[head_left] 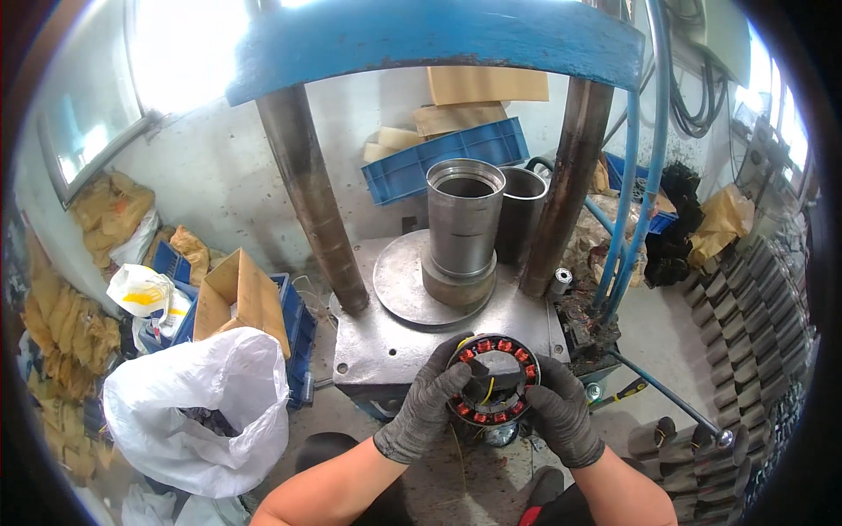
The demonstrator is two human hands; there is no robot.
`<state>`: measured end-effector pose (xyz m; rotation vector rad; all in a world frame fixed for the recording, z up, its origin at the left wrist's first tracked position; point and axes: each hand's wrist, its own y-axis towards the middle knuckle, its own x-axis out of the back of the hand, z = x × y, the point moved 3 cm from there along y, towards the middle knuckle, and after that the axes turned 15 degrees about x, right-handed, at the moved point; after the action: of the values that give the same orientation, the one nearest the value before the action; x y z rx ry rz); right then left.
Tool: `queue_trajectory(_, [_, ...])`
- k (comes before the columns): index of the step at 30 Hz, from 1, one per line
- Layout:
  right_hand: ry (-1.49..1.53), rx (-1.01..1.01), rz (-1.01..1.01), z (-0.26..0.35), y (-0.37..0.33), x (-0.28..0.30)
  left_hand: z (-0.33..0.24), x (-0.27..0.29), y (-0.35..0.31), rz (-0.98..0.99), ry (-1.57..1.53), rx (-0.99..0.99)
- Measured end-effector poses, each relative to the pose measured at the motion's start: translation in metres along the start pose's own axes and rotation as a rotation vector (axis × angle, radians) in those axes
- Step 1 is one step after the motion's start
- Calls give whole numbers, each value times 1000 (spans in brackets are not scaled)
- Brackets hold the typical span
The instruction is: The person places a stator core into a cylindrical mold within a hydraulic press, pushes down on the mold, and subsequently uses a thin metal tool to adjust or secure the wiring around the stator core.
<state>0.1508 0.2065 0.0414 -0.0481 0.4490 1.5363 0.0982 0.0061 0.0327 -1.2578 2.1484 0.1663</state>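
Observation:
Between my two grey-gloved hands I hold a ring-shaped motor stator (488,341) with red-orange copper windings around its inside. A yellow wire shows in its opening. My left hand (427,399) grips the ring's left rim, and my right hand (564,408) closes on its right rim; some fingers are hidden behind it. The stator is tilted up, just over the front edge of the press's metal bed (377,331). Farther back, a steel cylinder (465,223) stands upright on a round plate (399,280). A second, darker cylinder (524,210) stands behind it.
A blue press crossbeam (438,39) spans two steel columns, left (307,184) and right (570,175). A white sack (158,421), cardboard box (254,302) and blue crates crowd the left. Stacked dark metal sleeves (737,342) and a long lever (671,399) are at right.

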Motion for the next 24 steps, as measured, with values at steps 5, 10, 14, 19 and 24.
queue_trajectory(5, [21, 20, -19, -1, 0, 1, 1, -1, 3, 90, 43, -15])
queue_trajectory(10, [4, 38, 0, -4, -2, 4, -4, -8, 0, 49, 135, -89])
queue_trajectory(14, [35, 57, -29, -6, 0, 1, -3, -4, 6, 39, 220, -128])
queue_trajectory(19, [44, 94, -23, -10, 3, 7, -5, -4, 7, 26, 255, -156])
queue_trajectory(24, [30, 108, -44, -18, 3, 11, -6, -5, 4, 70, 242, -127])
